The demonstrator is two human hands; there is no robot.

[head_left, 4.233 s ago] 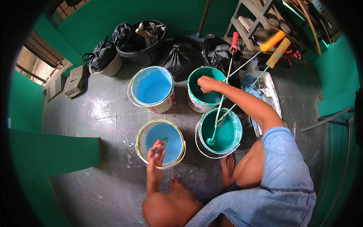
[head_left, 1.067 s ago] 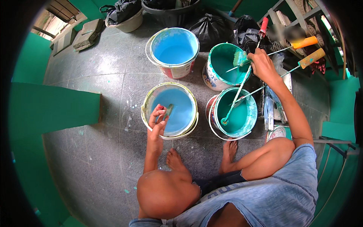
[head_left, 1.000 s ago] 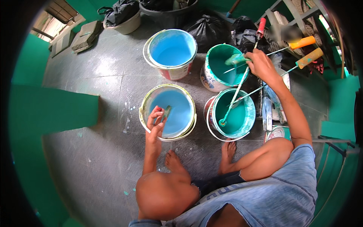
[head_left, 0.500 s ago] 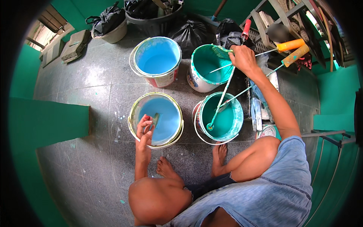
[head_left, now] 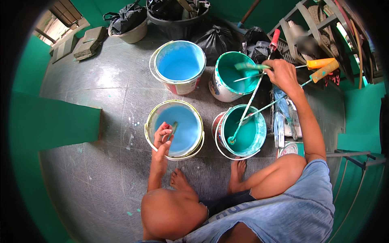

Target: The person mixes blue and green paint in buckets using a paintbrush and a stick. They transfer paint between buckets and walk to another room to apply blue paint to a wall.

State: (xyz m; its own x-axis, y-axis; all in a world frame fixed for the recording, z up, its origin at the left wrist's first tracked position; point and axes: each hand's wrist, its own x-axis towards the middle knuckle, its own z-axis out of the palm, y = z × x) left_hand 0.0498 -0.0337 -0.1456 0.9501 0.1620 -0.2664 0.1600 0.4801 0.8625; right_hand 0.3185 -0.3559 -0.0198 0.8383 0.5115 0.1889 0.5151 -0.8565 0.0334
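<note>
My right hand grips the handle of a paintbrush, its green-coated bristles over the far right bucket, which holds green paint. Closer to me, my left hand is curled over the rim of the near left bucket of light blue paint. Beside its fingertips is a dull greenish strip; whether the fingers hold it is unclear. A green-smeared roller rod and an orange-handled roller lean in the near right bucket of green paint. The far left bucket holds brighter blue paint.
Black rubbish bags and a dark tub line the back wall. Grey slabs lie at far left, by a green pillar. A metal rack stands at back right. My bare feet are close to the near buckets.
The brush has come away from the far right bucket's back rim, toward me and lower over the paint, with my right hand. The whole view has shifted slightly; my left hand keeps its place.
</note>
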